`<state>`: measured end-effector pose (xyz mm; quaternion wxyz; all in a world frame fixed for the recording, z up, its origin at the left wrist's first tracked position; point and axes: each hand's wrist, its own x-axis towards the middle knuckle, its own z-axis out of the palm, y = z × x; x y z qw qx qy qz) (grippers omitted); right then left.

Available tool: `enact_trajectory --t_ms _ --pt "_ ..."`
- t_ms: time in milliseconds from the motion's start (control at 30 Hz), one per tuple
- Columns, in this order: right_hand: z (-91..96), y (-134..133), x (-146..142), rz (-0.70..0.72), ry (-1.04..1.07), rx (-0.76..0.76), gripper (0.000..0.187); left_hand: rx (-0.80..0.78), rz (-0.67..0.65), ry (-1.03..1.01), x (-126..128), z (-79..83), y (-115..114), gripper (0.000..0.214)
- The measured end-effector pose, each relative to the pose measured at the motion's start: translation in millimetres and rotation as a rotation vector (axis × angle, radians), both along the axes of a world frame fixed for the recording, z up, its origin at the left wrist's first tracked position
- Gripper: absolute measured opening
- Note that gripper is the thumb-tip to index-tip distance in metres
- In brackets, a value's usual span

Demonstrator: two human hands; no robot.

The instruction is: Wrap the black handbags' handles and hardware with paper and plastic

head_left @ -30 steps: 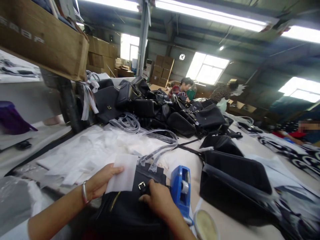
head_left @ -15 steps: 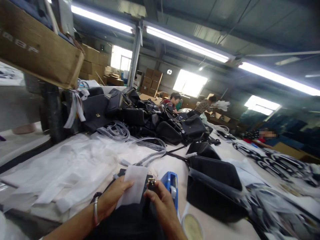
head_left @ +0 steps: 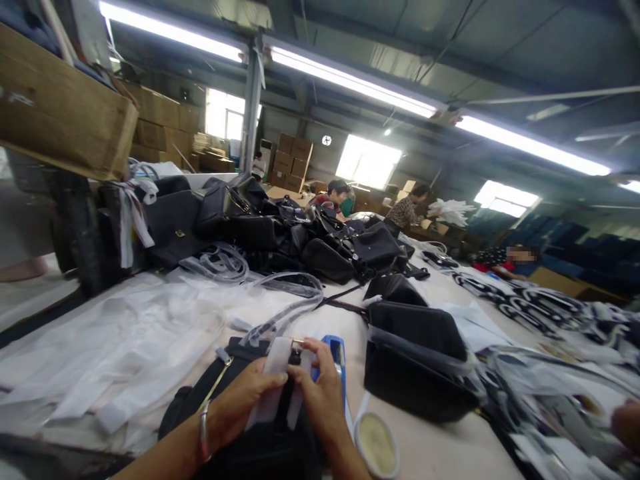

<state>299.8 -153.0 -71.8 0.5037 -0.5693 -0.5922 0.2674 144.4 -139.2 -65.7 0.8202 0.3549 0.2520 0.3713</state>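
In front of me lies a black bag [head_left: 260,453], with a gold zipper [head_left: 217,383] along its left part. My left hand [head_left: 250,393] is closed on a white protective sheet [head_left: 277,360], its thumb pressed on the front. The sheet sits behind a black strap [head_left: 286,400] with a gold buckle [head_left: 297,344] at its top. My right hand [head_left: 323,387] grips the strap just below the buckle, fingers around the buckle and the sheet's right side. Partly hidden behind my right hand stands a blue tape dispenser [head_left: 337,353].
A round tub [head_left: 376,445] with yellowish contents stands right of my forearm. Beyond it are a black bag [head_left: 415,360] and plastic-wrapped straps [head_left: 540,380]. White sheets [head_left: 145,340] spread leftward; black bags [head_left: 325,247] pile up behind. Another person's hand [head_left: 626,423] shows at the right edge.
The white sheet has moved right and now lies behind the strap. My hands have come closer together, and the view has shifted a little to the right.
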Motion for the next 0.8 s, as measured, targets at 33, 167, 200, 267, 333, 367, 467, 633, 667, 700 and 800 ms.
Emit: enact_trajectory --t_ms 33,167,200,267,333,367,467,633,667,700,800 --pt "-0.2 1 0 0.004 0.035 -0.024 0.041 0.013 0.001 -0.014 1 2.3 0 0.037" --pt "0.3 3 -1 0.053 0.188 -0.14 0.051 0.055 0.018 0.035 8 2.9 3 0.032" --pt "0.5 3 -1 0.069 0.23 -0.151 0.052 0.069 0.02 0.063 10 0.9 3 0.03" --pt "1.7 4 0 0.096 0.298 -0.152 0.052 0.098 0.031 0.114 13 -3.8 4 0.029" --pt "4.2 5 1 0.103 0.331 -0.141 0.045 0.131 0.053 0.167 15 -7.7 5 0.029" --pt "6.0 5 2 0.096 0.331 -0.136 0.039 0.158 0.069 0.196 16 -8.8 6 0.029" --pt "10.2 8 4 0.036 0.297 -0.115 0.022 0.263 0.116 0.263 19 -9.3 6 0.031" --pt "5.3 12 4 -0.011 0.345 -0.069 0.022 0.2 0.174 0.201 25 -9.2 -1 0.039" --pt "3.7 12 4 -0.008 0.365 -0.066 0.023 0.16 0.182 0.172 27 -9.6 -4 0.042" --pt "2.6 12 3 -0.004 0.379 -0.068 0.024 0.126 0.192 0.149 28 -10.0 -6 0.044" --pt "2.0 11 2 0.02 0.41 -0.083 0.025 0.069 0.206 0.132 29 -10.1 -11 0.045"
